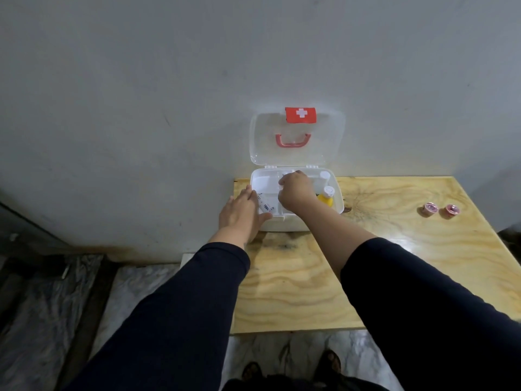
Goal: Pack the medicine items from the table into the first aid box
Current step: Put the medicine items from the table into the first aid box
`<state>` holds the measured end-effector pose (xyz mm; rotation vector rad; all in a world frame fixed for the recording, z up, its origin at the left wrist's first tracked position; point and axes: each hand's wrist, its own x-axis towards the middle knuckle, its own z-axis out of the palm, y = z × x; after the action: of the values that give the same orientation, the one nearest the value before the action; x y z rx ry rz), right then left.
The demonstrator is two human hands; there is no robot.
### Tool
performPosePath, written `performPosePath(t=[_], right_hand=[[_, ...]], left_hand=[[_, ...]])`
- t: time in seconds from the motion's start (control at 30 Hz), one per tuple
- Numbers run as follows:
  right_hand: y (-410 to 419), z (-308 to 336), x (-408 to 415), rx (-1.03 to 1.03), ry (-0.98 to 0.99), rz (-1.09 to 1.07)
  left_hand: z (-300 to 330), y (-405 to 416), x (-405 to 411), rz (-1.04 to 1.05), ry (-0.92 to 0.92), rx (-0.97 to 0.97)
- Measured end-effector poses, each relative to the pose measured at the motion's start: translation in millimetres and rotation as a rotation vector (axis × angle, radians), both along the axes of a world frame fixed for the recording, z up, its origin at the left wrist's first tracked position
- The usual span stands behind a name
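The white first aid box (282,224) stands open at the table's far left corner, its clear lid (324,136) with a red cross label leaning on the wall. My left hand (242,213) rests flat on the box's left front edge, fingers spread. My right hand (294,190) is inside the box with its fingers curled down; what they hold is hidden. A yellow bottle (325,198) and a white bottle (324,177) stand in the right compartment. A small printed packet (266,207) lies in the tray at the left. Two small pink rolls (430,208) (452,210) lie on the table at the right.
The plywood table (380,272) stands against a grey wall (169,94). Its left edge drops to a marble floor (135,294), where dark cloth lies at the far left. My feet show below the table's near edge.
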<state>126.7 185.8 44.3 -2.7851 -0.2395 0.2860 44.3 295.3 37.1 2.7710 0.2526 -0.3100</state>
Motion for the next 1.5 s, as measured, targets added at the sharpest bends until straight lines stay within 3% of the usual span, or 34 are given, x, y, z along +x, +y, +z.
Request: performPosePath(t=[0.3, 0.6, 0.93, 1.1, 1.5], right_hand=[[-35.7, 32.0, -0.5, 0.181, -0.059, -0.017], [-152.9, 41.3, 2.7, 0.08, -0.035, -0.223], [-304.1, 8.6, 25.0, 0.049, 0.078, -0.447], [-361.6, -18.7, 52.6, 0.066, 0.132, -0.441], [-393.0, -71.5, 100.2, -0.029, 0.208, -0.398]], left_hand=[[30.1, -8.9, 24.6, -0.09, -0.007, 0.167], [56.6, -101.9, 71.0, -0.283, -0.075, 0.093], [24.5, -249.2, 118.2, -0.487, -0.024, 0.088], [4.8, -304.6, 149.4, -0.479, 0.041, 0.106], [-33.5, -342.0, 188.7, -0.421, 0.16, 0.139]])
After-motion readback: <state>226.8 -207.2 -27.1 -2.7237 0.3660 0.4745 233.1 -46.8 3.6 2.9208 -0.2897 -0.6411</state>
